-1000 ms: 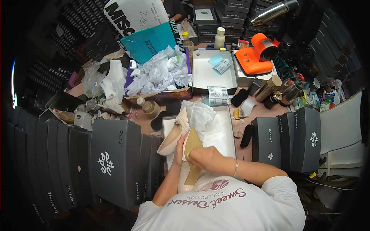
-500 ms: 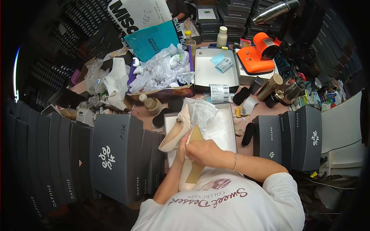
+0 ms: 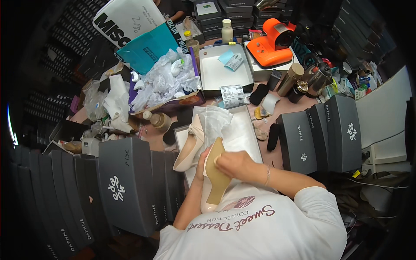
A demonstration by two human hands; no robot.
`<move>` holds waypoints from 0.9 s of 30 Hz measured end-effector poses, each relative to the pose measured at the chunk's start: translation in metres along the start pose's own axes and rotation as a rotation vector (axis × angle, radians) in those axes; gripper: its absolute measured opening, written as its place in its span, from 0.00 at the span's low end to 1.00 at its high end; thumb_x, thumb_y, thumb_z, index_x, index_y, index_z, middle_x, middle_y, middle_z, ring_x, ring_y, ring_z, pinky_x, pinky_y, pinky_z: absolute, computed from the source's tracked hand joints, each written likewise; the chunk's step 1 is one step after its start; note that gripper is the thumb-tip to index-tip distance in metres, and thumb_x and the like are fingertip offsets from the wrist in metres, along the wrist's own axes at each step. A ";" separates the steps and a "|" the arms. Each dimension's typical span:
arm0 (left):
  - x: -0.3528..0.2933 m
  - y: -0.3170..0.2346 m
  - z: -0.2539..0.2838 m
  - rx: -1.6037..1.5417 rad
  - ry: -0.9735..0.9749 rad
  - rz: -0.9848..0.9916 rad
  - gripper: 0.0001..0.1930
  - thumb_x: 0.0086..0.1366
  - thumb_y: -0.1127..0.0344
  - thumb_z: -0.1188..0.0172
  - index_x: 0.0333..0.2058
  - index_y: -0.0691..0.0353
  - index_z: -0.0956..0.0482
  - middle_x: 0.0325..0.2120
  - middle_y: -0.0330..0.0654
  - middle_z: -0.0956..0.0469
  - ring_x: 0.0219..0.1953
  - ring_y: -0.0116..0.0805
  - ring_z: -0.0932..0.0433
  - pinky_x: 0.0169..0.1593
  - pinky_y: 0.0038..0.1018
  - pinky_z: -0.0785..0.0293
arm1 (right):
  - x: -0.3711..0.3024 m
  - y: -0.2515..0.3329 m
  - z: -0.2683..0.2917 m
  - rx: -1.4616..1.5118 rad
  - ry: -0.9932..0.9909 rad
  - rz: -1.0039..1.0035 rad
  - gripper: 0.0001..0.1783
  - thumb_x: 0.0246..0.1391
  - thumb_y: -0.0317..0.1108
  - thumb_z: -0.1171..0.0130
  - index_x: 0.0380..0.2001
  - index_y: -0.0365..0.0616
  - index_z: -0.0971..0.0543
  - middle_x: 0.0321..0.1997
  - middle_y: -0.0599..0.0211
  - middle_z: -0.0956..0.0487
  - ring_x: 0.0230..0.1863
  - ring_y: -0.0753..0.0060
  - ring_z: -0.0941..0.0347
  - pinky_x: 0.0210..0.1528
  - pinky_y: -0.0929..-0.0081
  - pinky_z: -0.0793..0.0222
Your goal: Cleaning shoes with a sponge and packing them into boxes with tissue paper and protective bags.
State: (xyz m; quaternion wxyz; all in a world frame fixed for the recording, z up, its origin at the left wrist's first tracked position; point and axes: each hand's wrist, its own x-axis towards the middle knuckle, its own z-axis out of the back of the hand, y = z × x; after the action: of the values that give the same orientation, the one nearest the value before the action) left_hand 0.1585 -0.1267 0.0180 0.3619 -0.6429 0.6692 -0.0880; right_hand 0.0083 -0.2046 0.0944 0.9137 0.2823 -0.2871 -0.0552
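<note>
My left hand (image 3: pixel 200 168) is closed around a pale high-heeled shoe, holding it with its tan sole (image 3: pixel 217 184) turned up in front of my shirt. My right hand (image 3: pixel 238 167) is pinched over the middle of that sole; a small cream-coloured bit shows at the fingertips, too little of it to name. The matching pale shoe (image 3: pixel 189 149), with a knotted bow on its front, lies on the left side of an open white shoebox (image 3: pixel 245 130). Crumpled translucent tissue paper (image 3: pixel 211 121) rests in the box beside it.
Dark grey shoeboxes stand in rows at left (image 3: pixel 123 186) and right (image 3: pixel 297 141). Behind are a purple box of crumpled tissue (image 3: pixel 162 82), a shallow tray (image 3: pixel 212 78) with labels, an orange machine (image 3: pixel 273 47), a beige bottle (image 3: pixel 158 120) and a gold flask (image 3: pixel 290 80).
My right hand has shifted right across the sole, uncovering more of it. My left hand still holds the shoe. The whole view has turned slightly.
</note>
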 end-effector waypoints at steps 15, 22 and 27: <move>0.003 0.002 0.016 -0.079 0.168 0.171 0.31 0.70 0.46 0.67 0.65 0.58 0.46 0.43 0.50 0.24 0.41 0.39 0.22 0.47 0.33 0.25 | 0.002 -0.023 -0.002 -0.041 0.074 -0.021 0.07 0.46 0.31 0.45 0.29 0.44 0.32 0.24 0.66 0.28 0.22 0.59 0.27 0.19 0.67 0.30; 0.007 -0.001 0.029 -0.120 0.361 0.159 0.31 0.71 0.47 0.70 0.63 0.64 0.44 0.47 0.48 0.25 0.47 0.39 0.24 0.51 0.32 0.27 | 0.036 -0.029 -0.015 -0.085 0.002 -0.073 0.08 0.47 0.34 0.43 0.26 0.42 0.30 0.25 0.62 0.26 0.23 0.58 0.25 0.22 0.65 0.28; 0.005 -0.017 0.012 -0.102 0.132 0.125 0.28 0.71 0.48 0.65 0.58 0.65 0.36 0.42 0.47 0.23 0.43 0.36 0.22 0.48 0.30 0.26 | 0.036 -0.003 -0.026 -0.229 0.182 0.016 0.08 0.49 0.34 0.43 0.27 0.41 0.28 0.26 0.55 0.25 0.28 0.53 0.24 0.28 0.61 0.28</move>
State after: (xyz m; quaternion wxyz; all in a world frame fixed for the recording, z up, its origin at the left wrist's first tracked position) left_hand 0.1798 -0.1295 0.0173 0.2884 -0.6103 0.7342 -0.0733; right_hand 0.0524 -0.2038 0.0928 0.9626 0.1778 -0.1971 -0.0546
